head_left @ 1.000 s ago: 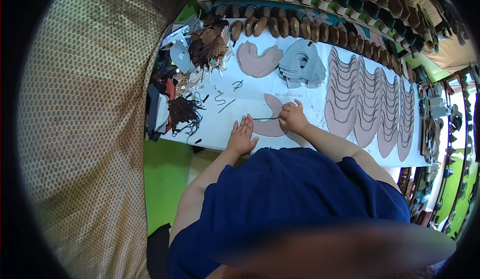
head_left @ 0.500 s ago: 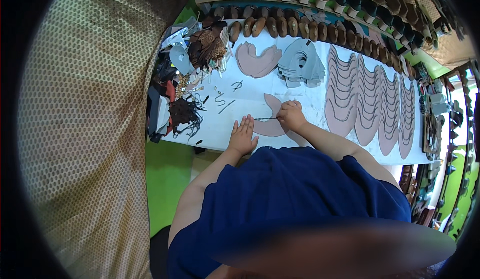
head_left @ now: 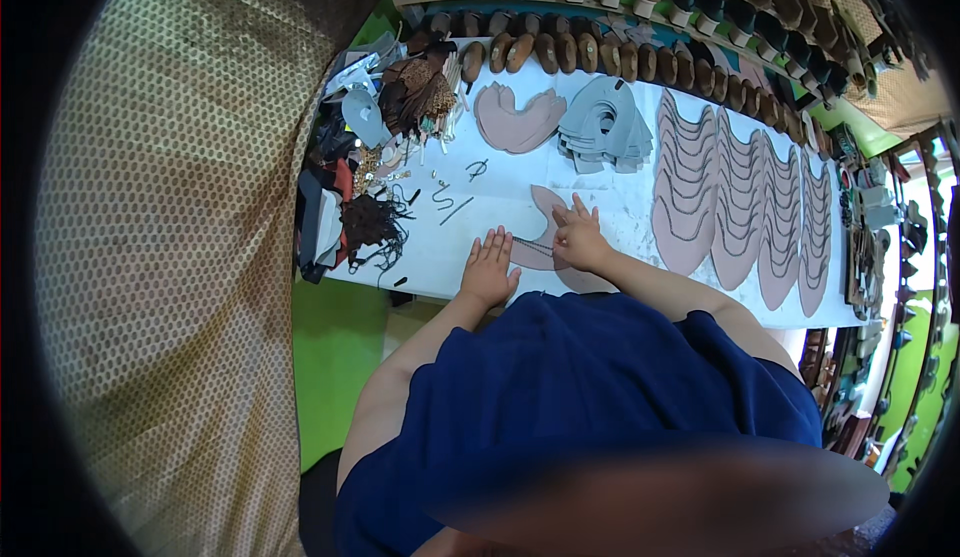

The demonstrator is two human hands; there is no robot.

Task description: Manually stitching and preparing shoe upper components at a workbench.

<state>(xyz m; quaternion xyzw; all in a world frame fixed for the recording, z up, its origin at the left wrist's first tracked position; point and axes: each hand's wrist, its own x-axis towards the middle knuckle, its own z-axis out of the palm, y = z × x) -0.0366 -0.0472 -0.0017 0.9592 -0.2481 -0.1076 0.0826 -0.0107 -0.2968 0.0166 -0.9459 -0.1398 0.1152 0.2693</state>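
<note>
A curved pink shoe-upper piece (head_left: pixel 531 258) lies flat on the table between my hands. Along its inner curve runs a thin dark cord (head_left: pixel 532 244). My left hand (head_left: pixel 488 265) rests flat at the left end of the piece, fingers stretched and together, covering that end of the cord. My right hand (head_left: pixel 580 236) is on the other side of the curve, with fingers apart and its lower part touching the piece near the cord. The underside of the right hand is hidden.
Rows of pink pieces edged with dark cord (head_left: pixel 682 227) lie on the right. Pink (head_left: pixel 500 135) and grey cut pieces (head_left: pixel 632 137) are stacked farther back, before a row of brown shoe lasts (head_left: pixel 566 54). Scraps and dark cords (head_left: pixel 372 222) clutter the left end.
My right hand has loosened its pinch on the cord and spread its fingers. The cord, pulled straight before, now follows the curve of the piece. My left hand stays nearly in place.
</note>
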